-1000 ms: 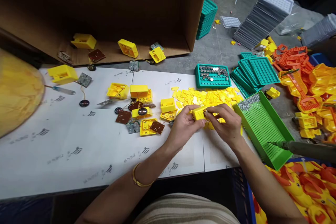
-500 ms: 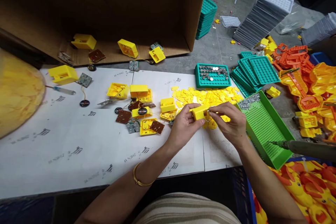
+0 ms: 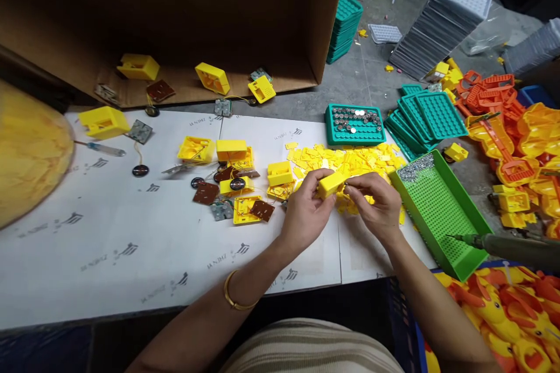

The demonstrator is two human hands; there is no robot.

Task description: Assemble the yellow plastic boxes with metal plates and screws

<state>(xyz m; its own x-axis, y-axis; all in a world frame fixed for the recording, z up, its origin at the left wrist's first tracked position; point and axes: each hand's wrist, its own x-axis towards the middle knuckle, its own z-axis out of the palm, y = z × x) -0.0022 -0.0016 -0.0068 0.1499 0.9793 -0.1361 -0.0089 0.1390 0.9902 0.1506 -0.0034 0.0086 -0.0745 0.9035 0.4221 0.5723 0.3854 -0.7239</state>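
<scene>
A yellow plastic box housing [image 3: 331, 185] is gripped by my left hand [image 3: 308, 207], thumb at its near side and fingers behind. Its smooth, solid face is turned up. My right hand [image 3: 376, 203] is closed in a pinch at the housing's right end, around a small silvery piece [image 3: 345, 186] mostly covered by the fingertips. Beneath and behind both hands spreads a pile of small flat yellow plastic pieces [image 3: 363, 158]. A teal tray [image 3: 356, 137] beyond the pile carries several round metal button cells [image 3: 350, 118].
Left of my hands lie yellow housings [image 3: 231, 150] with wired speakers [image 3: 237, 184] and brown boards [image 3: 206, 192]. A green basket [image 3: 455, 221] with small metal parts stands right, a pointed tool [image 3: 490, 241] above it. A cardboard box [image 3: 175, 11] rises behind; a screwdriver [image 3: 105, 149] lies far left.
The housing has turned in my left hand, so its solid face now shows instead of the open side. My right hand has shifted slightly left and down, still pinching.
</scene>
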